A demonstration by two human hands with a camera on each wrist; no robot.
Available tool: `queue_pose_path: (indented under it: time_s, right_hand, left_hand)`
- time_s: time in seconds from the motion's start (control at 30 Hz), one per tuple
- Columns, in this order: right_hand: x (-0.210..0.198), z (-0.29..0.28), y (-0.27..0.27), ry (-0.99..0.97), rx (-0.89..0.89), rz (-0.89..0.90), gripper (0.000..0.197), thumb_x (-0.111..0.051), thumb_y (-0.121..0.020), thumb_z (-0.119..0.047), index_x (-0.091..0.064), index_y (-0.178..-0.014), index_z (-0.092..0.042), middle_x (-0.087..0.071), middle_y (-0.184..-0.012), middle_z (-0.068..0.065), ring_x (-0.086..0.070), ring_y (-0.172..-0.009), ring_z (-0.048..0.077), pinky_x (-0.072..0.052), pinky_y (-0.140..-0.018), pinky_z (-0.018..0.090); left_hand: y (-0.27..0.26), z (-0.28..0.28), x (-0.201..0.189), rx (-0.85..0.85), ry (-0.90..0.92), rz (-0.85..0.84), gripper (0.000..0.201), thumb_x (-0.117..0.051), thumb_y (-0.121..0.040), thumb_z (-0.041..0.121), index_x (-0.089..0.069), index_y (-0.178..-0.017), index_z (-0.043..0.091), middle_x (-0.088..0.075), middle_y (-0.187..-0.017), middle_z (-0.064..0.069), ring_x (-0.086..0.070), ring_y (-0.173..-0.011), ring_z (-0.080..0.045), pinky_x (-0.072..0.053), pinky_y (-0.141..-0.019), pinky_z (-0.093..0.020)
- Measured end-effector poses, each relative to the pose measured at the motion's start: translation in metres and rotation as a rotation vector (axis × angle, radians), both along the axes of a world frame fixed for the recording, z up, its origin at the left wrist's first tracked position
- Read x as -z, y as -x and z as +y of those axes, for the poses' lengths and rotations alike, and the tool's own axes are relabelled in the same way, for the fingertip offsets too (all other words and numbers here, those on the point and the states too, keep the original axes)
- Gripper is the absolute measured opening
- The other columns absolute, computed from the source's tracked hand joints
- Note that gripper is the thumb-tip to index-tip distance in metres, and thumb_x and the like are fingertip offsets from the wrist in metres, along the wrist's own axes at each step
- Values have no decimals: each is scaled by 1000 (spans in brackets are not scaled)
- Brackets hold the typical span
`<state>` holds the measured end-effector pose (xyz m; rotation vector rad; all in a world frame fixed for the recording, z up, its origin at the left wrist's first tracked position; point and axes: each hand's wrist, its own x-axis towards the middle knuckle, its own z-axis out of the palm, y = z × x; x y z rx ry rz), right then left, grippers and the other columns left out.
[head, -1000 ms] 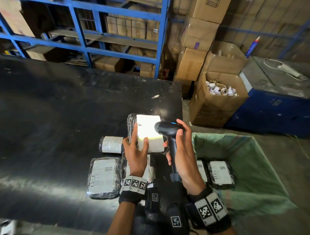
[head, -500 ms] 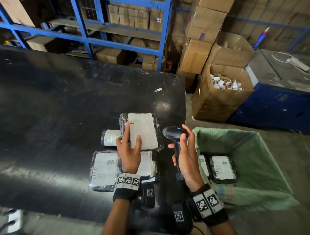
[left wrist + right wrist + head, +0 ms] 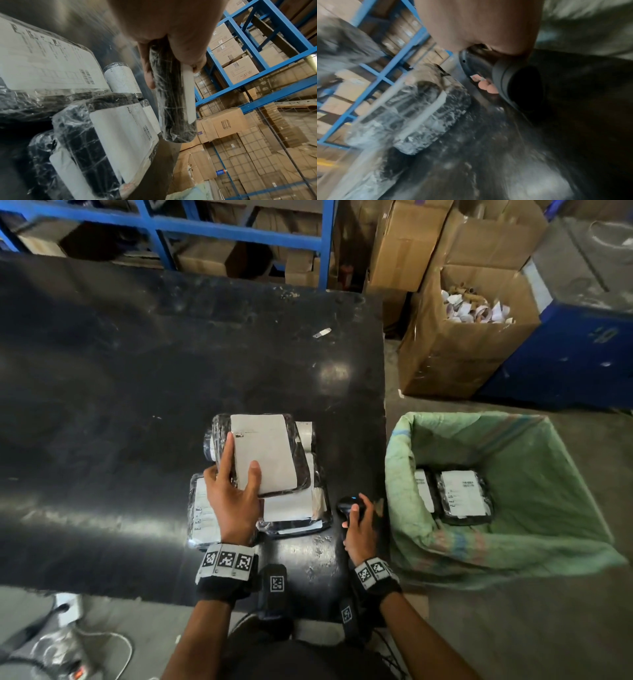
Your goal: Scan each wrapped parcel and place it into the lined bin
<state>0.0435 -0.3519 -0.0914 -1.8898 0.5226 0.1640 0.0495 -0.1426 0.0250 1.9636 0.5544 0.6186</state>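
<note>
My left hand (image 3: pixel 236 484) grips a plastic-wrapped black parcel (image 3: pixel 265 453) with a white label, held above the other parcels; in the left wrist view that parcel (image 3: pixel 173 97) shows edge-on between thumb and fingers. Several wrapped parcels (image 3: pixel 294 508) lie on the black table (image 3: pixel 137 392) under it. My right hand (image 3: pixel 358 523) grips a black barcode scanner (image 3: pixel 347 505) low by the table's right edge, its dark window (image 3: pixel 525 89) close in the right wrist view. The green-lined bin (image 3: pixel 513 542) stands on the floor to the right with two parcels (image 3: pixel 462 494) inside.
An open cardboard box (image 3: pixel 459 344) of paper scraps stands behind the bin, beside a blue cabinet (image 3: pixel 575 354). Blue shelving (image 3: pixel 239 231) with cartons runs behind the table. Cables and a power strip (image 3: pixel 68 659) lie on the floor at lower left.
The scanner's light on the label has gone out. My right hand has lowered the scanner from beside the parcel down to the table's right edge. The left hand still holds the parcel.
</note>
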Motion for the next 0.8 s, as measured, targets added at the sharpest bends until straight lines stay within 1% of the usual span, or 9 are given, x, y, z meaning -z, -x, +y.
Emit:
queue_pose_path:
  time_s: [0.1, 0.2, 0.3, 0.4, 0.5, 0.6, 0.67, 0.73, 0.8]
  right_hand:
    - [16, -1, 5, 20, -37, 21, 53, -31, -90, -71, -36, -137, -48, -53, -143, 2, -63, -116, 30, -53, -94, 54]
    - [-13, -3, 2, 90, -81, 49, 48, -37, -100, -49, -34, -147, -36, -40, -154, 8, -49, -134, 33, -38, -113, 45]
    - [-38, -14, -7, 270, -83, 21, 52, -38, -104, -38, -30, -154, -29, -39, -150, 20, -38, -137, 34, -22, -116, 42]
    - [-71, -21, -20, 212, -135, -138, 49, -34, -103, -45, -27, -151, -46, -51, -128, 10, -47, -122, 24, -32, -109, 36]
    - [-112, -22, -37, 132, -238, -235, 45, -29, -102, -51, -22, -145, -61, -54, -108, -7, -56, -92, 3, -49, -94, 33]
    - [-138, -22, -48, 31, -309, -333, 47, -34, -104, -44, -23, -148, -54, -44, -134, -25, -50, -112, -11, -40, -101, 18]
    - [-148, -27, -50, -25, -306, -373, 47, -37, -105, -37, -28, -150, -47, -38, -136, -36, -45, -119, -22, -39, -97, 7]
    - [-152, -37, -50, -34, -270, -402, 46, -39, -105, -28, -33, -150, -37, -35, -131, -41, -40, -113, -33, -39, -88, -2]
    - [-153, -52, -50, -42, -235, -411, 46, -41, -105, -29, -35, -150, -37, -39, -139, -35, -40, -121, -27, -42, -98, 5]
  left_hand:
    - [2, -5, -3, 46, -19, 12, 62, -69, -91, 23, -44, -147, 32, -50, -112, -14, -51, -97, -17, -36, -87, -5]
    - [-1, -11, -3, 79, -6, 21, 62, -69, -91, 25, -44, -147, 35, -50, -113, -15, -55, -98, -20, -41, -93, -19]
    - [-6, -23, -3, 111, 28, 15, 62, -69, -91, 26, -43, -147, 38, -50, -116, -11, -56, -100, -18, -42, -97, -16]
    - [-12, -38, -7, 160, 46, -3, 62, -69, -91, 26, -44, -146, 39, -48, -116, -7, -52, -96, -6, -33, -89, 4]
    - [-18, -55, -13, 214, 33, 4, 63, -69, -91, 27, -42, -146, 41, -51, -114, -8, -51, -96, -9, -30, -86, 6]
    - [-25, -76, -22, 255, 38, -21, 63, -69, -90, 25, -44, -147, 36, -54, -112, -8, -49, -95, 10, -31, -84, 6]
    - [-28, -91, -26, 278, 77, -54, 62, -69, -91, 20, -46, -147, 30, -55, -112, -8, -48, -97, 21, -32, -85, 6]
    - [-32, -106, -28, 295, 120, -74, 62, -69, -91, 21, -45, -146, 33, -55, -111, -6, -53, -101, 12, -36, -89, 3]
    - [-35, -121, -27, 311, 133, -71, 62, -68, -91, 26, -43, -146, 41, -54, -110, -3, -57, -104, -3, -41, -96, -8]
